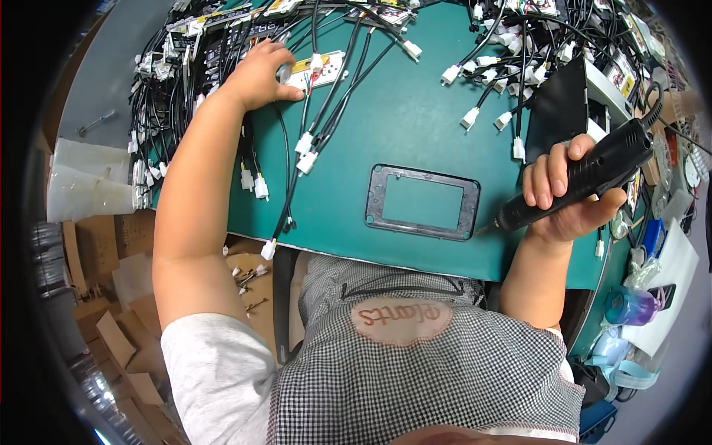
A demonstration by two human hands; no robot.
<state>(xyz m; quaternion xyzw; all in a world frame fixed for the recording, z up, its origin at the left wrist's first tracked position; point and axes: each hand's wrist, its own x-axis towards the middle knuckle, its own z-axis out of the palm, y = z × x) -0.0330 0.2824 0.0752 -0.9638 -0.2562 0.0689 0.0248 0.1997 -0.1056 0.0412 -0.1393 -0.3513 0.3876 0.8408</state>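
Right hand point(552, 182), right of the frame: fingers closed around a black power screwdriver point(604, 159), thumb lying along the near side. Tool slants down to the left, tip just beside the lower right corner of a black rectangular frame point(377, 194); contact there, cannot tell. Frame lies flat on the green table point(334, 215), a little right of centre, window open to the table top.

Left hand point(259, 78), upper left: fingers bent, thumb held apart, at the left end of a white-and-yellow board point(326, 72). Round silvery piece point(283, 73) shows between thumb and fingers; firm hold or mere touch, cannot tell.

Black cables point(512, 63) with white plugs heaped upper right; more cables upper left. Cardboard boxes point(111, 237) lower left.
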